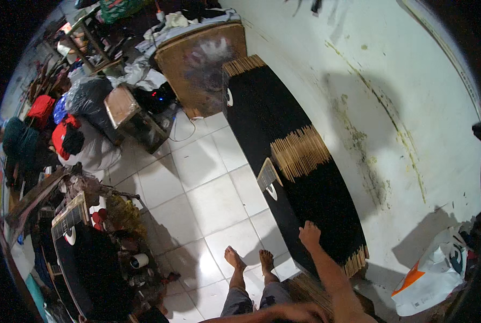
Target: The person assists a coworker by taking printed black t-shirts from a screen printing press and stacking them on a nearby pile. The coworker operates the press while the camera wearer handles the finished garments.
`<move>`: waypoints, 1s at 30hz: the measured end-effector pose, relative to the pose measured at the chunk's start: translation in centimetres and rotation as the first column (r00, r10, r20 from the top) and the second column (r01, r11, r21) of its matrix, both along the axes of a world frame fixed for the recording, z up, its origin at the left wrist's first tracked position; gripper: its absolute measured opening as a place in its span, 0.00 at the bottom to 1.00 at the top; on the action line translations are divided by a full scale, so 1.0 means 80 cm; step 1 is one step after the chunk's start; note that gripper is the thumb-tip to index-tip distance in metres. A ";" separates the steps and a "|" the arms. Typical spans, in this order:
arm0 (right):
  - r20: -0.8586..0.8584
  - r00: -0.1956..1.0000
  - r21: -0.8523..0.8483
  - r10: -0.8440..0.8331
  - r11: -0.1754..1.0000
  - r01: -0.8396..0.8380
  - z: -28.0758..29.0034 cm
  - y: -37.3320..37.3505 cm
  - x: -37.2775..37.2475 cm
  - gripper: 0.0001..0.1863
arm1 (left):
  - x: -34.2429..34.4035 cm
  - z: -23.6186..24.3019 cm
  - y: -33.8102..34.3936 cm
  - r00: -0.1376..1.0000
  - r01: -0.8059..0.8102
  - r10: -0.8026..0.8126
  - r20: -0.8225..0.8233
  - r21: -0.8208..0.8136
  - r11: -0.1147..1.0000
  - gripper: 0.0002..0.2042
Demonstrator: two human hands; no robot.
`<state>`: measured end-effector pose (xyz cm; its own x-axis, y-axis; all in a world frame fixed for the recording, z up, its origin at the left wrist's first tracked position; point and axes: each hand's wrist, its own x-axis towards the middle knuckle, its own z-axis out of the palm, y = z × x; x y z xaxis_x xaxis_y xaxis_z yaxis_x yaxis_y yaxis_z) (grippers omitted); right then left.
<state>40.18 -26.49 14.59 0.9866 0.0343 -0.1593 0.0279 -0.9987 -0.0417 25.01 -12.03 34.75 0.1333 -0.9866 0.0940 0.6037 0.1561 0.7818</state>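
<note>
A long row of stacked black panels (325, 202) lies along the wall, with bunched light wooden edges (300, 151) showing at intervals. A small wooden-edged piece (269, 173) with a white curved mark below it sits on the left side of the row. My right hand (309, 234) rests on the black surface toward the near end, its fingers curled; what they grip, if anything, is unclear. My left hand (308, 313) is low at the bottom edge, by some brown wood under my right forearm, with its fingers indistinct.
Cluttered bags (89, 107), a wooden stand (130, 124) and a wooden board (197, 59) are at the upper left. Another black panel (98, 272) lies amid clutter at the lower left. My bare feet stand on white tiles (208, 194). A white bag (429, 269) is at right.
</note>
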 end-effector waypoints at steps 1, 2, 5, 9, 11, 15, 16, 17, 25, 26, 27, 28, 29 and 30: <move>0.077 0.995 0.013 0.063 0.998 -0.065 0.025 0.006 0.020 0.15 | 0.001 0.055 -0.013 0.996 0.076 -0.081 -0.033 -0.140 0.987 0.16; 0.081 0.984 0.040 0.160 0.986 -0.164 0.054 0.013 0.042 0.15 | 0.002 0.102 -0.015 0.993 0.107 -0.114 -0.021 -0.203 0.973 0.16; 0.130 0.889 0.072 0.440 0.890 -0.451 0.146 0.039 0.120 0.15 | 0.017 0.177 -0.003 0.997 0.077 -0.073 0.026 -0.195 0.978 0.16; 0.250 0.790 0.051 0.560 0.807 -0.588 0.259 0.094 0.184 0.14 | 0.034 0.184 0.037 0.991 -0.123 0.123 0.055 0.007 0.992 0.16; 0.313 0.811 0.152 0.494 0.817 -0.556 0.302 0.124 0.195 0.15 | 0.037 0.172 0.063 0.969 -0.242 0.235 0.077 0.111 0.964 0.16; 0.331 0.735 0.132 0.591 0.742 -0.657 0.347 0.179 0.173 0.14 | 0.041 0.148 0.128 0.884 -0.467 0.453 0.120 0.287 0.836 0.15; 0.234 0.760 0.289 0.606 0.703 -0.649 0.353 0.189 0.169 0.14 | 0.039 0.144 0.142 0.859 -0.508 0.496 0.125 0.319 0.800 0.15; 0.242 0.726 0.265 0.644 0.676 -0.688 0.356 0.198 0.162 0.15 | 0.037 0.140 0.157 0.836 -0.542 0.532 0.134 0.346 0.766 0.15; 0.292 0.594 0.250 0.750 0.539 -0.804 0.376 0.258 0.143 0.15 | 0.023 0.128 0.233 0.689 -0.690 0.708 0.157 0.441 0.574 0.15; 0.303 0.601 0.273 0.740 0.537 -0.798 0.380 0.265 0.143 0.15 | 0.022 0.128 0.238 0.680 -0.696 0.716 0.157 0.445 0.564 0.15; 0.310 0.608 0.292 0.731 0.535 -0.793 0.385 0.271 0.142 0.15 | 0.021 0.128 0.243 0.672 -0.703 0.723 0.157 0.443 0.557 0.15; 0.312 0.614 0.309 0.725 0.534 -0.787 0.389 0.274 0.141 0.16 | 0.021 0.127 0.246 0.665 -0.709 0.731 0.155 0.439 0.552 0.15; 0.317 0.621 0.322 0.717 0.535 -0.781 0.394 0.279 0.142 0.16 | 0.021 0.127 0.250 0.659 -0.713 0.737 0.150 0.437 0.549 0.15; 0.321 0.619 0.310 0.717 0.538 -0.784 0.398 0.282 0.141 0.16 | 0.021 0.127 0.252 0.655 -0.717 0.741 0.146 0.431 0.548 0.15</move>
<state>51.45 -3.95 46.42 0.5756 0.7965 0.1852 0.7983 -0.4983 -0.3384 26.69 8.13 44.88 0.8168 -0.4786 -0.3222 0.4708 0.2301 0.8517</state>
